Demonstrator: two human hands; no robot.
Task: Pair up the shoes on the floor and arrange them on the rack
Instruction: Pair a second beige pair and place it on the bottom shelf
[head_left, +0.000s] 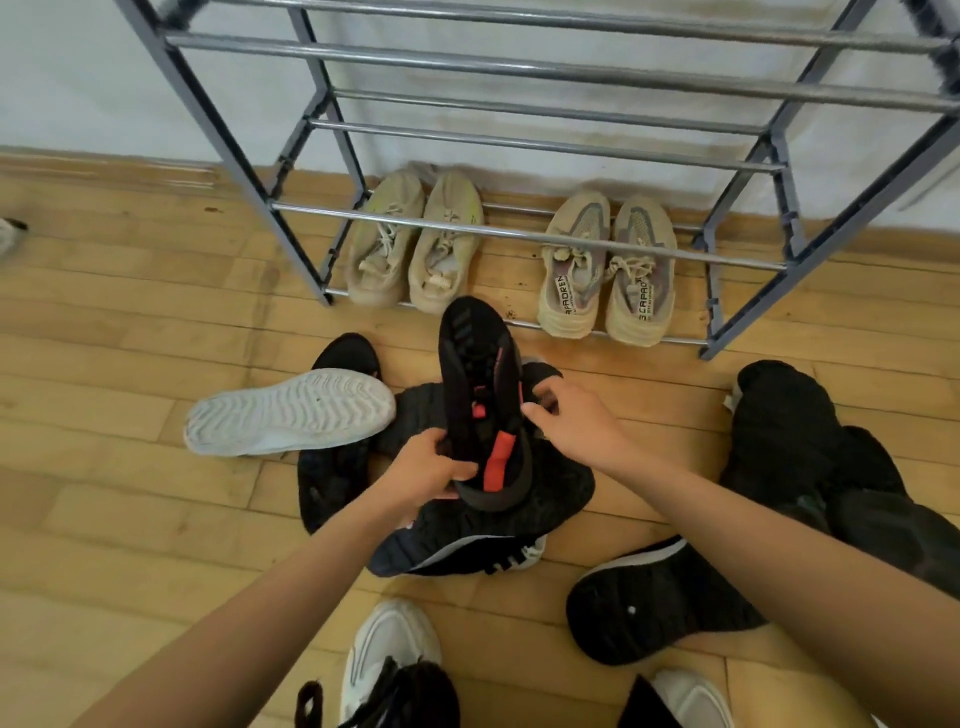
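So from the head cam, we'd say we're maybe a third of the way through: two beige pairs are already parked on the bottom tier of the rack (519, 236), one pair (413, 241) toward its left end and the other pair (608, 270) toward its right end, heels facing us at the front rail. The upper tiers look bare as far as we can see. Everything else is on the floor (104, 364): a heap of black knit shoes (498, 519) in the middle, a white-soled shoe (291, 410) tipped on its side just left of the heap, more black ones (789, 431) off to the right, and a couple of white sneakers (389, 654) near the bottom edge of the frame. Our left hand (426, 470) has its fingers (457, 470) wrapped around the heel end of a black shoe with red accents (483, 400), holding it up over the heap, toe pointing at the rack. Our right hand (576, 421) is reaching in from the right, fingers spread loose and not gripping anything, right beside that shoe and over the pile. Our guess is it's fishing for the mate.
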